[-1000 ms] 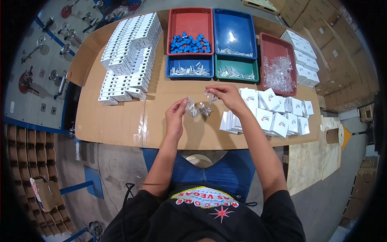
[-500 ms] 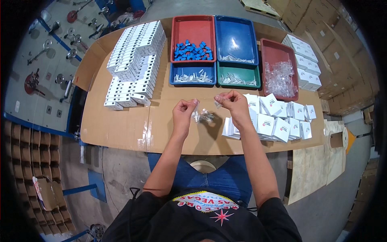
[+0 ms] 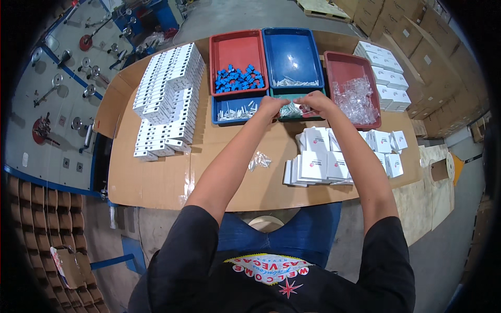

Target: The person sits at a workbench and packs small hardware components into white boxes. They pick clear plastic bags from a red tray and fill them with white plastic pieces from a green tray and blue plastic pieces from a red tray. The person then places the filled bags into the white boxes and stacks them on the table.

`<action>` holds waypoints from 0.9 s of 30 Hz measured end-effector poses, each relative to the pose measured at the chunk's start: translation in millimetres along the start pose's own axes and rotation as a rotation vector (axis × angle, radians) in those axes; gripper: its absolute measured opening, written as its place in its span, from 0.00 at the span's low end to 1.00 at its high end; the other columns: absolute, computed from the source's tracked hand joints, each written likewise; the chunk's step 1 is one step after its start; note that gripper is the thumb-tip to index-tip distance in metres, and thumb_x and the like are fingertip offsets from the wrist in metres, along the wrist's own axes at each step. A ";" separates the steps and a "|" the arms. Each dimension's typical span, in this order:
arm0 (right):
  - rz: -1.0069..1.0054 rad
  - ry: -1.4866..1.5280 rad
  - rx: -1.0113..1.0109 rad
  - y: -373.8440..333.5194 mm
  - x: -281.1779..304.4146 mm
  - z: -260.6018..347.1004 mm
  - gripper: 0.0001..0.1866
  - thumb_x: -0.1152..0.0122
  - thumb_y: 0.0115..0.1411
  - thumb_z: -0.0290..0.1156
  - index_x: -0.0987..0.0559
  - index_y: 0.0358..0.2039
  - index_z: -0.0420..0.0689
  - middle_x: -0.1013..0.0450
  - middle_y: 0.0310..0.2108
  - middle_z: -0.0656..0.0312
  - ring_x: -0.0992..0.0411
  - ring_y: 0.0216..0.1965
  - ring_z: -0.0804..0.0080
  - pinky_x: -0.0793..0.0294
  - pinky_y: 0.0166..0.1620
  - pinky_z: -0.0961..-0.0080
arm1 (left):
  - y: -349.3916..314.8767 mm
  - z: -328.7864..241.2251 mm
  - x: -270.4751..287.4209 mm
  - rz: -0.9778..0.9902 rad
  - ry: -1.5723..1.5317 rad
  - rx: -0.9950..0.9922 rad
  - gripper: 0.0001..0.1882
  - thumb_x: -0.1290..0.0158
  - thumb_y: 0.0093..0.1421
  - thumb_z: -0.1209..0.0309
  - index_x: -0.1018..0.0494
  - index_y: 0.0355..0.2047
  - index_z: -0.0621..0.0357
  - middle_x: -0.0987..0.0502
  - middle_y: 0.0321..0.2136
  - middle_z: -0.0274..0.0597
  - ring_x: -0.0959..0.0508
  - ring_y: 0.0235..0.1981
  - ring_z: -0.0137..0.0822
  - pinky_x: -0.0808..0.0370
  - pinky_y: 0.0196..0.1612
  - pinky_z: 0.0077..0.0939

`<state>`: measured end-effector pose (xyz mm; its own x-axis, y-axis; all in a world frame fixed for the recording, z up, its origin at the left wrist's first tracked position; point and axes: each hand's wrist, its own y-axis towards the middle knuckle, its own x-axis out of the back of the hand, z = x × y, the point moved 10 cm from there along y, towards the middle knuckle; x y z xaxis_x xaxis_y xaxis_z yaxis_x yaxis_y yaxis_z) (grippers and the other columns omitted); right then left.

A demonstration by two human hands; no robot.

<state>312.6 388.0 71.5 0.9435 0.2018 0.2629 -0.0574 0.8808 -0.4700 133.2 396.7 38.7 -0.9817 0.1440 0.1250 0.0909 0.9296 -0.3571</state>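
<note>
Both hands reach forward over the small green tray (image 3: 286,97), where small white pieces (image 3: 290,110) lie. My left hand (image 3: 270,108) is closed in a pinch at the tray's left side. Closed too, my right hand (image 3: 319,103) bends its fingers inward near the right side. Something pale and partly clear shows at the right fingertips, too small to name. What the left fingers hold, if anything, is hidden. Nearer me on the cardboard lies a little pile of clear packets (image 3: 259,160) with slim pale pieces inside.
A small blue tray (image 3: 229,103) of white pieces, a red tray (image 3: 237,49) of blue parts and a large blue tray (image 3: 291,52) stand around. Clear plastic pieces fill another red tray (image 3: 344,65). White boxes (image 3: 314,164) sit right, stacked white units (image 3: 169,86) left.
Both hands have moved forward from above the clear packets to the green tray, coming closer together. The packets stay on the cardboard. The head view has shifted slightly.
</note>
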 end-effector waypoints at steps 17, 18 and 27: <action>-0.068 -0.738 0.237 39.8 16.0 28.8 0.11 0.24 0.44 0.31 0.15 0.26 0.38 0.20 0.24 0.53 0.20 0.27 0.65 0.22 0.35 0.69 | 34.5 -66.4 -24.0 -0.004 1.005 -0.558 0.11 0.33 0.48 0.70 0.18 0.31 0.64 0.19 0.34 0.58 0.18 0.40 0.53 0.22 0.46 0.40; -0.037 -0.760 0.247 40.7 14.1 29.4 0.11 0.24 0.44 0.31 0.15 0.26 0.38 0.20 0.24 0.54 0.21 0.26 0.67 0.22 0.34 0.70 | 33.0 -71.1 -22.0 -0.024 1.005 -0.606 0.11 0.34 0.49 0.71 0.18 0.32 0.63 0.19 0.33 0.58 0.18 0.40 0.52 0.22 0.45 0.40; -0.270 -0.760 0.530 23.3 34.3 49.0 0.11 0.37 0.55 0.29 0.16 0.36 0.39 0.20 0.32 0.47 0.20 0.35 0.54 0.23 0.43 0.64 | 30.5 -85.2 -22.3 -0.023 0.913 -0.654 0.06 0.40 0.52 0.74 0.18 0.31 0.62 0.19 0.31 0.57 0.19 0.38 0.54 0.23 0.45 0.43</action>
<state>327.6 436.5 110.9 0.4940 0.0232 0.8691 -0.1850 0.9796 0.0790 172.1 450.7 103.9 -0.5179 0.0697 0.8526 0.4086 0.8958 0.1750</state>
